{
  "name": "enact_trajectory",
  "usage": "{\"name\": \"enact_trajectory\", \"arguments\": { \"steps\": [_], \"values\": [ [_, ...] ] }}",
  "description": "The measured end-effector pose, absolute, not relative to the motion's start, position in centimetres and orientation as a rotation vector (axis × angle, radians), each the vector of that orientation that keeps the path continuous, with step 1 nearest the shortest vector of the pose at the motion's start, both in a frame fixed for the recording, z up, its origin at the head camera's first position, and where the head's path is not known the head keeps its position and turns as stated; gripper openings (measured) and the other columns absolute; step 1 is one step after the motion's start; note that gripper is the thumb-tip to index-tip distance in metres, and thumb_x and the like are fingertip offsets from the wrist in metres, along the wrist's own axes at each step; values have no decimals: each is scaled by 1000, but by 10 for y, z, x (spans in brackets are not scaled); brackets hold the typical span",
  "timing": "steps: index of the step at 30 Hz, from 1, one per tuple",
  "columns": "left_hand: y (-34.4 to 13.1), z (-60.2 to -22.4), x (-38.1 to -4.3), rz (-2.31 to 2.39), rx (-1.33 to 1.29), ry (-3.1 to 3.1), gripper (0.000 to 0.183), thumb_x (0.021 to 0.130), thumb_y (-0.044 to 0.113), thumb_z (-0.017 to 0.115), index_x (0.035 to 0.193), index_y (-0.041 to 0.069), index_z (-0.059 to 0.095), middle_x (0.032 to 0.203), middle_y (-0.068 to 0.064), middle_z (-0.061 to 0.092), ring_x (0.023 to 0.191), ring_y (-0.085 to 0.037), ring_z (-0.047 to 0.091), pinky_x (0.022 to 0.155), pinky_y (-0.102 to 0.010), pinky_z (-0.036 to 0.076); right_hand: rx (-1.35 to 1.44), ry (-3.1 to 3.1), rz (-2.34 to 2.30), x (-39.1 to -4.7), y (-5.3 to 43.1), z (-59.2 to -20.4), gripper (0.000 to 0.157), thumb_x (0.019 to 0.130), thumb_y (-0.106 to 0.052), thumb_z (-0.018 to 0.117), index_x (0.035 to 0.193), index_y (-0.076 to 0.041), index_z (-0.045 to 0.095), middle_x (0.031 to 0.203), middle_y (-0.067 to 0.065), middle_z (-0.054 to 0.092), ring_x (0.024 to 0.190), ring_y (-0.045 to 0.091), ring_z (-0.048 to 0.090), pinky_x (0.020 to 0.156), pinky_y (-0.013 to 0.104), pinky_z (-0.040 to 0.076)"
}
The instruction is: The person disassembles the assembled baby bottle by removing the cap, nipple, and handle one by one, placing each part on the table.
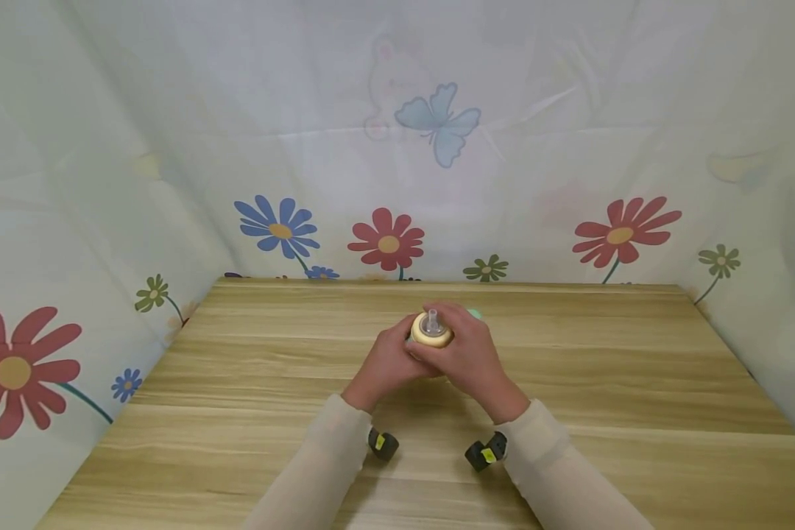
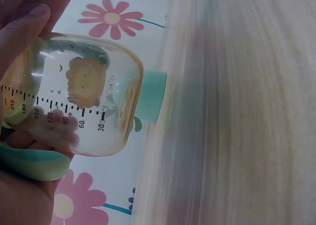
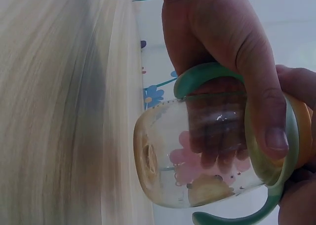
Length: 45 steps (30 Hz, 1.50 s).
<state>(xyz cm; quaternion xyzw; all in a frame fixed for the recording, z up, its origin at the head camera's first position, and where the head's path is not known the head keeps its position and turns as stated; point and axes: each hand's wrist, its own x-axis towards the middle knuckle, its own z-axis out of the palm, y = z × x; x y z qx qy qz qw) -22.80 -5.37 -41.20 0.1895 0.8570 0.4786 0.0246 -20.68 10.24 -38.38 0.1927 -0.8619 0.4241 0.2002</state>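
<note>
A clear baby bottle (image 2: 116, 131) with a lion print and measuring marks is held upright over the table. My left hand (image 1: 387, 362) grips its body, and in the right wrist view the thumb lies across the upper part. My right hand (image 1: 472, 352) has its fingers curled around the cream-yellow collar (image 1: 430, 340) at the top. From that collar sticks up a clear spout (image 1: 432, 320). Green handles (image 3: 237, 219) curve down at the bottle's sides. No liquid shows inside. Beyond the bottle, a mint-green cap (image 2: 152, 96) stands on the table, partly hidden by my right hand in the head view.
The wood-grain table (image 1: 252, 368) reaches to a pale curtain (image 1: 536, 169) printed with flowers and a butterfly, which hangs behind it and at both sides. Black wrist cameras (image 1: 384, 444) sit at both cuffs, close above the tabletop.
</note>
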Motion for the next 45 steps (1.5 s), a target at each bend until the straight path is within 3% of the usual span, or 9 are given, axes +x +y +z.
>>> {"name": "enact_trajectory", "arguments": {
  "steps": [22,31,45],
  "values": [
    [-59,-409,-229,1336,618,2717,73,72,38,84,133,19,49,129,1,60,116,-17,59,99,-38,51,635,-2396,1182,-206,102,-385,49,74,-35,84,114,-12,68,120,5,67,108,21,64,87,38,56],
    [-61,-410,-229,1354,621,2666,79,70,44,85,138,26,47,134,6,57,121,-14,56,101,-38,49,700,-2403,1218,-205,105,-383,46,74,-34,84,112,-14,69,119,1,67,107,18,64,87,37,56],
    [-67,-410,-229,1438,740,2513,73,65,37,90,129,29,55,122,11,63,107,-10,61,96,-35,51,877,-2455,1389,-205,116,-374,46,71,-30,87,111,-18,69,117,-6,66,102,10,63,85,31,55]
  ]
}}
